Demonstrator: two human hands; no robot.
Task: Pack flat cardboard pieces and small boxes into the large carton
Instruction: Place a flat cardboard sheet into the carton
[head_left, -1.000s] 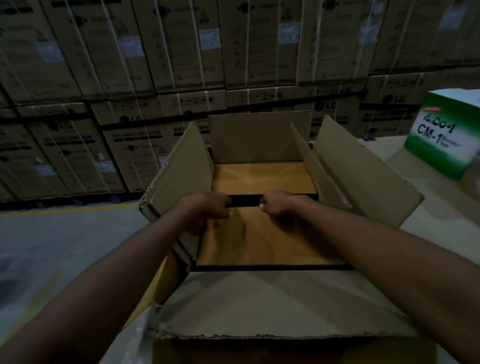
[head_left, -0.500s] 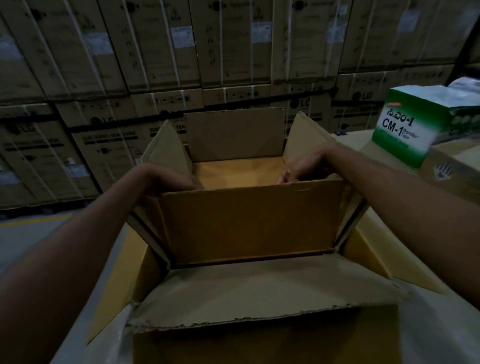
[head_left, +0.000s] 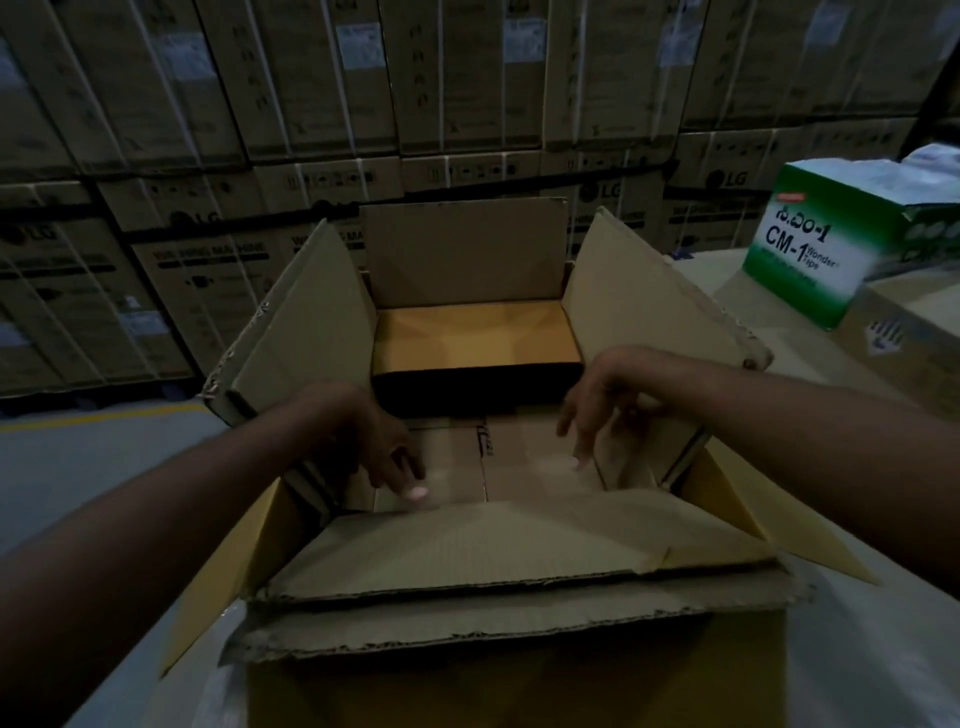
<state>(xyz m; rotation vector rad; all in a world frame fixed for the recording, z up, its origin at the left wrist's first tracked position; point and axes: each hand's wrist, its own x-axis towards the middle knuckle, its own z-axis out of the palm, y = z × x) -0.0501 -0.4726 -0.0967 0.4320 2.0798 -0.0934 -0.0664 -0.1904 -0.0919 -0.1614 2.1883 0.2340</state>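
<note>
The large carton (head_left: 467, 525) stood open in the middle of the frame, its flaps splayed outward, the near flap (head_left: 519, 577) ragged along its torn edge at the lower centre. Half a second before, both hands had been holding a cardboard panel upright inside it; that panel had now gone down and lay flat as a cardboard piece (head_left: 524, 457) on the carton's floor, a printed mark showing near its middle. The left hand (head_left: 374, 441) hovered low over the left part of that piece with fingers spread and released, gripping nothing, though I could not tell whether a fingertip brushed the board. The right hand (head_left: 602, 405) had come away too, hanging open above the right part of the piece with its fingers dangling loosely down. Beyond the hands, toward the far wall of the carton, a tan surface (head_left: 472, 338) showed with a dark band in front of it. At the right edge of the frame a green and white tape box (head_left: 815, 260) sat on the pale surface (head_left: 737, 291), well apart from the carton and lower in view than before. Stacked strapped cartons (head_left: 311, 104) filled the upper frame behind.
</note>
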